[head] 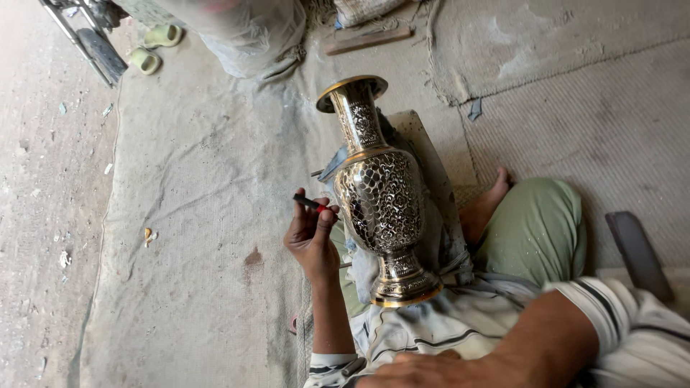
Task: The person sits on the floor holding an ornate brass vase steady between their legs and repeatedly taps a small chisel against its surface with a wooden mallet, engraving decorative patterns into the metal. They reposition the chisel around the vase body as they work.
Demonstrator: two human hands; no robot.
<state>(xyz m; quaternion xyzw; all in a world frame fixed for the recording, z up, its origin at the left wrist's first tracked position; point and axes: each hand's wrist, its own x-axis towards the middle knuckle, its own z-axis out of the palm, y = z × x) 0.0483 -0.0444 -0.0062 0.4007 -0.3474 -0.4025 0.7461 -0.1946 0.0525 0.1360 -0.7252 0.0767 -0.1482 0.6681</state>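
On the floor, over a grey sackcloth mat (201,215), an engraved brass vase (379,194) is laid tilted across the seated person's lap, its flared mouth pointing away toward the mat's far edge and its round foot resting against a striped shirt (460,323). A board (424,165) is seen beneath it as a prop. The left hand (313,233) is closed around a slim red-and-black tool (310,204), whose tip is held just beside the vase's belly on its left flank. The right hand (424,370) is laid flat, fingers together, at the near edge of the view, gripping nothing visible. For clean work, the tool is judged best kept at a steady angle to the curved wall, with the vase braced against rolling. Also noted: a dark flat bar (638,251) by the right knee, a wooden strip (368,40) and pale green sandals (154,49) at the mat's far edge.
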